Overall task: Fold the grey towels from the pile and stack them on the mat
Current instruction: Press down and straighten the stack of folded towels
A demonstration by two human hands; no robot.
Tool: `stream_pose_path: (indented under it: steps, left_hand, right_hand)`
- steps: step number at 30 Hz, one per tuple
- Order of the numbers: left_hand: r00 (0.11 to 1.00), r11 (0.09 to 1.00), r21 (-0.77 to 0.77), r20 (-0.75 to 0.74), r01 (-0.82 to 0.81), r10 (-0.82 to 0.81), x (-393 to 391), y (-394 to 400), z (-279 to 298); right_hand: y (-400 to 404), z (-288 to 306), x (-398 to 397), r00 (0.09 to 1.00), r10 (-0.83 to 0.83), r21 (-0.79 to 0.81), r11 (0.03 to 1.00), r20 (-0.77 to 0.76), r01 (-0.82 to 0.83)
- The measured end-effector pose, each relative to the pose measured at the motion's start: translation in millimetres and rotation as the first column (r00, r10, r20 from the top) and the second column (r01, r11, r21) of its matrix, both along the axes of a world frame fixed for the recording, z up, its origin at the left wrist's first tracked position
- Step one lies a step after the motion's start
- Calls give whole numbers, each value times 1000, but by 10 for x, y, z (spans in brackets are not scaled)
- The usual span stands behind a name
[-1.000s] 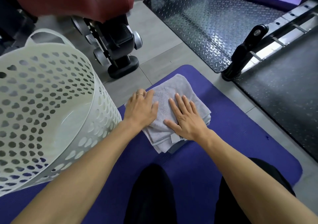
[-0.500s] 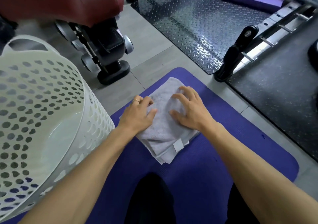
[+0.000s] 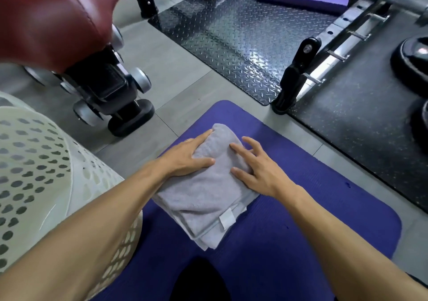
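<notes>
Our left hand (image 3: 185,159) and right hand (image 3: 257,171) lie flat-fingered on the folded grey terry towels (image 3: 203,199); shoving unevenly could slump the stack.

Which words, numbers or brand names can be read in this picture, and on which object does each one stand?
None can be read.
The white tag sewn on the grey towel: it looks blank; any print is too small to tell.
The white basket, the purple mat and the gym equipment: no lettering shows.
</notes>
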State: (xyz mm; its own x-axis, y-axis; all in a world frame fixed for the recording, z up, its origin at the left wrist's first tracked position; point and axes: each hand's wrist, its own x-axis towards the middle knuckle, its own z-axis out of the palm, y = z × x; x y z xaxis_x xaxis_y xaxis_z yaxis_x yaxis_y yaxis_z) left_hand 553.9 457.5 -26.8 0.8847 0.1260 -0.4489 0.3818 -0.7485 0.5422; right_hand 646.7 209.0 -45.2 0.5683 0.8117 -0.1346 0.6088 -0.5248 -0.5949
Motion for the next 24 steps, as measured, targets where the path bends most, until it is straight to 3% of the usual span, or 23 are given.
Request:
stream_pose_path:
  steps: [6,13,16,22,24]
  left_hand:
    - [962,971,-121,158,-207,225,-375,-19,-5]
    - [986,978,-124,-27,-169,167,-675,92,122]
    - [985,980,-100,-12,-175,174,-647,92,179]
    - [981,976,140,125,-168,150,-795,-190,249]
    - [978,963,206,150,-171,142,-899,-251,214]
  right_hand:
    - [107,27,-12,991,110,-21,993,-78,-112]
    - [114,34,16,985,111,-71,990,-130,-121]
    - [155,75,11,993,115,-54,992,-28,-116]
    - [116,222,-101,959,157,-56,987,237,-148]
    - [108,223,-143,956,174,-26,985,238,-173]
